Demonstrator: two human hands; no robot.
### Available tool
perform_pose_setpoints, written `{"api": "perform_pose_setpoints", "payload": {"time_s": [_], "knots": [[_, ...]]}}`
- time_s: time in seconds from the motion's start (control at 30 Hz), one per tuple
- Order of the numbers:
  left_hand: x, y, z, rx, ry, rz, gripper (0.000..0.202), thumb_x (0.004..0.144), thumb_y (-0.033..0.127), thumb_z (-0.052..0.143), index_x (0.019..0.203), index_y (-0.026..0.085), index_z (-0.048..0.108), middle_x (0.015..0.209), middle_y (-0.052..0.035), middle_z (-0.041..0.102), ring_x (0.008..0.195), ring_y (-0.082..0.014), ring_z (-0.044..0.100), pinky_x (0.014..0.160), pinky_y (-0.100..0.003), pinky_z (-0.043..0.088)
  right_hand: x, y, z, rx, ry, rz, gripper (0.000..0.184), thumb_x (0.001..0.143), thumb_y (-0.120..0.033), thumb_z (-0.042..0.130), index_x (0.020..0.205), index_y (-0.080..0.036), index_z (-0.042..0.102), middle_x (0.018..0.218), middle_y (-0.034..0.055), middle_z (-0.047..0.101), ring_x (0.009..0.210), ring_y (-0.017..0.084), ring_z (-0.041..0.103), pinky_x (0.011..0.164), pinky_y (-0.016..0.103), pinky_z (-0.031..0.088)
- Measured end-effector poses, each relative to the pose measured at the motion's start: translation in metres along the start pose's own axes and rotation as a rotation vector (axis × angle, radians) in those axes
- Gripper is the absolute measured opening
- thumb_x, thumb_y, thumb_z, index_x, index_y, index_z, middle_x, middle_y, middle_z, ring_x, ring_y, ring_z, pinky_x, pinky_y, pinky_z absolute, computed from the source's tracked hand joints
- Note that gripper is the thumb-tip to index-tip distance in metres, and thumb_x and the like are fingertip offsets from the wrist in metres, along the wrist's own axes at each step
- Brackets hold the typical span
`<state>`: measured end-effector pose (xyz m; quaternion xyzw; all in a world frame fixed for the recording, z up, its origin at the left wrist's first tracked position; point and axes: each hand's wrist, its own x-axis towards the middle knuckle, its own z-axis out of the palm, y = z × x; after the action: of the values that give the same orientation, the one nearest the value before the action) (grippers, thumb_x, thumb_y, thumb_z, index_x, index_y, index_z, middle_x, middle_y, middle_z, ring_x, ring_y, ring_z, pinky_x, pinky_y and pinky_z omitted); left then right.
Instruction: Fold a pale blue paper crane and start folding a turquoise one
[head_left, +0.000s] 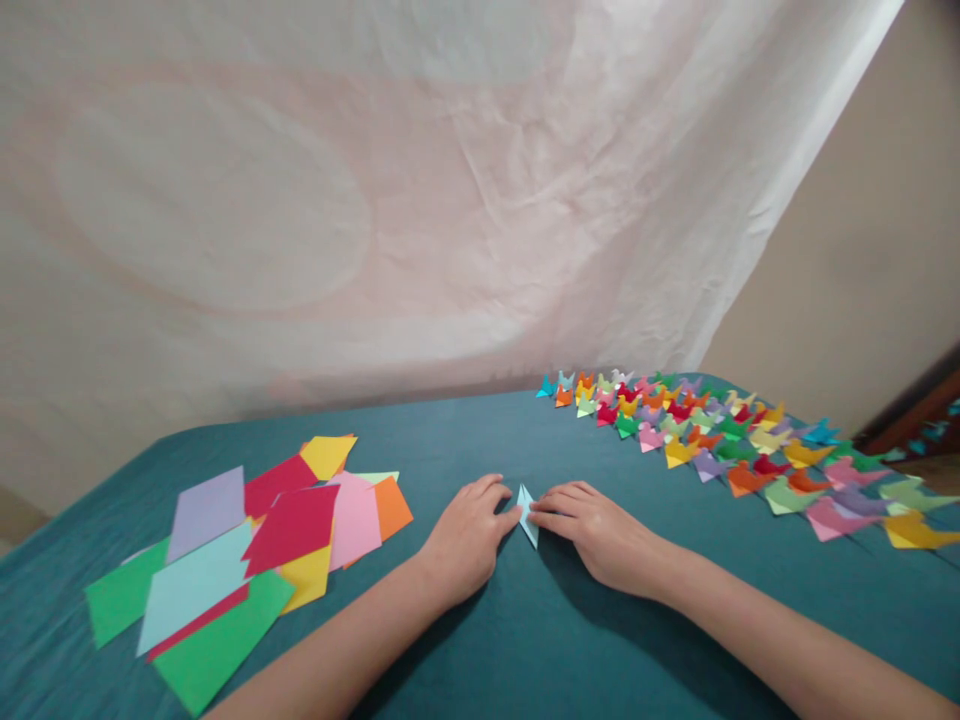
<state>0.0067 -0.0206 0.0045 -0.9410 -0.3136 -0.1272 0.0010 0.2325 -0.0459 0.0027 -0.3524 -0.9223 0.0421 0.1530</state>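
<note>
A small pale-blue piece of folded paper (528, 520), a narrow pointed diamond, lies on the teal cloth between my hands. My left hand (469, 525) rests to its left and holds it at the left edge with the thumb tip, its other fingers bent forward onto the cloth. From the right, my right hand (592, 525) pinches the paper's other edge with its fingertips; the thumb is mostly hidden beneath the fingers.
Loose coloured sheets, among them a red sheet (292, 528) and a green sheet (225, 640), overlap at the left. Rows of small folded paper birds (705, 420) stand at the right. A pale curtain (420, 200) hangs behind the teal-covered table (450, 430).
</note>
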Motion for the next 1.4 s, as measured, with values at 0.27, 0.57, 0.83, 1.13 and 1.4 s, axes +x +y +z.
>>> {"api": "perform_pose_setpoints", "payload": {"time_s": [0.27, 0.57, 0.83, 1.13, 1.4], "knots": [[0.000, 0.003, -0.002, 0.043, 0.010, 0.010, 0.033, 0.086, 0.010, 0.044, 0.115, 0.017, 0.057, 0.111, -0.0116, 0.055, 0.118, -0.0262, 0.042, 0.098, -0.044, 0.039, 0.011, -0.002, 0.007, -0.067, -0.015, 0.060, 0.042, 0.086, -0.006, 0.042, 0.125, -0.018, 0.051, 0.110, 0.0119, 0.053, 0.098, 0.021, 0.047, 0.082, 0.036, 0.041], [0.000, 0.005, -0.004, 0.047, 0.000, 0.004, 0.032, 0.083, 0.009, 0.046, 0.112, 0.017, 0.057, 0.110, -0.0110, 0.056, 0.119, -0.0259, 0.042, 0.098, -0.044, 0.040, 0.020, -0.008, 0.003, -0.204, -0.074, 0.111, 0.034, 0.090, -0.009, 0.040, 0.121, -0.016, 0.054, 0.103, 0.0110, 0.053, 0.090, 0.022, 0.047, 0.075, 0.034, 0.040], [0.000, 0.007, -0.003, 0.049, -0.012, 0.002, 0.030, 0.086, 0.012, 0.046, 0.113, 0.015, 0.058, 0.112, -0.0126, 0.055, 0.120, -0.0267, 0.041, 0.098, -0.044, 0.039, 0.026, -0.010, 0.006, -0.291, -0.065, 0.123, 0.028, 0.091, -0.013, 0.044, 0.117, -0.014, 0.055, 0.099, 0.0099, 0.053, 0.090, 0.022, 0.047, 0.073, 0.033, 0.040], [0.000, 0.008, -0.005, 0.051, 0.004, -0.005, 0.031, 0.085, 0.011, 0.047, 0.114, 0.016, 0.057, 0.113, -0.0129, 0.056, 0.119, -0.0262, 0.043, 0.097, -0.045, 0.040, 0.033, -0.006, 0.012, -0.385, -0.023, 0.128, 0.021, 0.092, -0.015, 0.044, 0.107, -0.012, 0.059, 0.093, 0.0096, 0.053, 0.085, 0.021, 0.049, 0.068, 0.032, 0.039], [0.001, 0.008, -0.003, 0.074, -0.006, -0.008, 0.030, 0.085, 0.011, 0.047, 0.114, 0.015, 0.058, 0.112, -0.0128, 0.056, 0.119, -0.0268, 0.043, 0.097, -0.044, 0.040, 0.040, -0.005, 0.013, -0.442, -0.065, 0.143, 0.020, 0.091, -0.015, 0.045, 0.105, -0.012, 0.059, 0.092, 0.0095, 0.055, 0.084, 0.022, 0.050, 0.067, 0.032, 0.039]]}}
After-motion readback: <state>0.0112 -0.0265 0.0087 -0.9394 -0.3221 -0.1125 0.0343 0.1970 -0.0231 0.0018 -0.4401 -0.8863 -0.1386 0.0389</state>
